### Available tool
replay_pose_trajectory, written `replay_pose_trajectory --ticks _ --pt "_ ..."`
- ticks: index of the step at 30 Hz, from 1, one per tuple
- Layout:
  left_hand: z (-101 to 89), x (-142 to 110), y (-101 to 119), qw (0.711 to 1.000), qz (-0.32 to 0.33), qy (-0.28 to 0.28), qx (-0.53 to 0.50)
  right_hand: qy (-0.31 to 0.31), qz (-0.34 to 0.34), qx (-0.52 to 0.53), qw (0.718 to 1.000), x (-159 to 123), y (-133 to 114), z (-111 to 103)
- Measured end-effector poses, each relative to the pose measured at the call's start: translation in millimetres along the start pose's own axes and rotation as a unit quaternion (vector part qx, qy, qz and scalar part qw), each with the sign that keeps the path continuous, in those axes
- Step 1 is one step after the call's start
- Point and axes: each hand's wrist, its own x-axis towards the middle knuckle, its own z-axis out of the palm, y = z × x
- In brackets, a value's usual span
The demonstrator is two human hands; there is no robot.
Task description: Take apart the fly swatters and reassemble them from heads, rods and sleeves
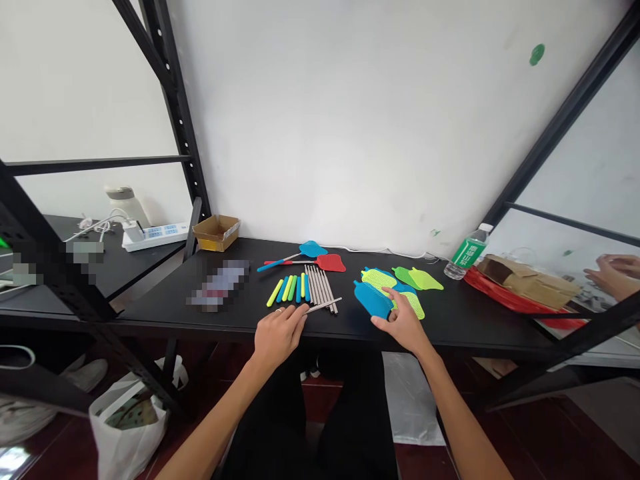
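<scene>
My left hand (280, 332) pinches one end of a thin metal rod (324, 305), its other end pointing right over a row of similar rods (320, 283). Just left of that row lie several blue and yellow-green handles (289, 289). My right hand (404, 320) has its thumb and fingers around the edge of a blue fly swatter head (373, 301). Beneath and behind it, several yellow-green and blue swatter heads (380, 278) overlap in a pile. Farther back, a blue fly swatter (313, 249) and a red fly swatter (331, 263) lie crossed, each with its handle on.
A small cardboard box (216, 235) stands at the back left of the black table (225, 323). On the right are a water bottle (469, 252) and brown cardboard on red plastic (530, 283). Black metal posts (175, 100) rise at both sides. Another person's hand (617, 275) shows at far right.
</scene>
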Motion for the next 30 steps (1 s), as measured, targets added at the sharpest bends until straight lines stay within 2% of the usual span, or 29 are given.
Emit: replay_pose_trajectory --ticks 3,12,16,23,30 --pt "0.0 -0.1 0.2 1.0 -0.001 0.001 0.001 -0.017 -0.019 -0.088 0.996 -5.6 -6.1 5.0" --pt "0.9 0.4 -0.8 1.0 0.009 0.007 0.009 -0.053 0.004 -0.193 0.98 -6.3 -12.6 12.9" --pt "0.9 0.2 -0.8 1.0 0.012 0.006 0.015 -0.081 -0.01 -0.174 0.981 -9.1 -15.4 6.2" --pt "0.2 0.5 0.0 1.0 0.007 -0.007 0.019 -0.175 -0.046 -0.158 0.971 -16.4 -23.1 -7.7" --pt "0.4 0.5 0.4 1.0 0.009 0.0 0.015 -0.169 -0.066 -0.125 0.975 -19.0 -30.2 -11.3"
